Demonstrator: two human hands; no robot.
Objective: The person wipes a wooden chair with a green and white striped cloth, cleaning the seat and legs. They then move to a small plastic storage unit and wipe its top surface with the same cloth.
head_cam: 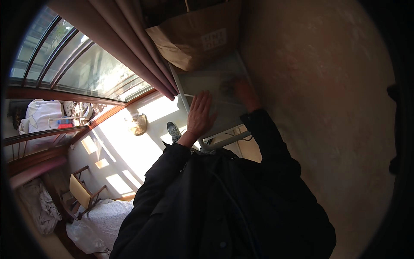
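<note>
My left hand lies palm down near the left edge of a grey tabletop, its fingers extended and nearly together. Over the right part of that surface is my right hand, blurred and in shade. A dark, blurred item shows at its fingers; what it is and whether the hand grips it cannot be told. Beyond both hands, a brown paper shopping bag with printed lettering stands on the far part of the tabletop.
Mauve curtains hang left of the bag beside a wood-framed window. On the sunlit floor sits a plastic-wrapped bundle. A wooden chair stands lower left, near a white cover. A plain wall rises at right.
</note>
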